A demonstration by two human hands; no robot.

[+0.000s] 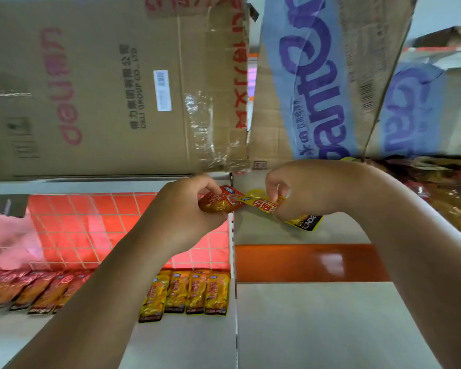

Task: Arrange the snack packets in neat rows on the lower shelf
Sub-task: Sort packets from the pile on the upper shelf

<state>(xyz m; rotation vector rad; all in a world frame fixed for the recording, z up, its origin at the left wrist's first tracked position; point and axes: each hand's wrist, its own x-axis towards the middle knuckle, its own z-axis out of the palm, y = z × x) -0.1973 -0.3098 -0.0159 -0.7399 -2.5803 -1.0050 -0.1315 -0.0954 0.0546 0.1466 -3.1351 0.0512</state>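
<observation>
My left hand (186, 206) grips a red snack packet (221, 202) above the upper shelf's edge. Beside it my right hand (304, 190) pinches a yellow snack packet (261, 202); the two packets touch end to end. Another yellow-and-black packet (308, 222) lies under my right hand on the upper shelf. On the lower shelf (330, 323) a row of several yellow packets (189, 292) lies side by side. Left of them runs a row of several red packets (32, 291), partly hidden by my left forearm.
Two big cardboard boxes (104, 86) (328, 75) stand on the upper shelf behind my hands. A heap of more packets (445, 193) lies at the right. An orange shelf-edge strip (309, 262) runs below my right hand. A red wire grid panel (85, 225) and pink plastic bag (8, 235) are at the left.
</observation>
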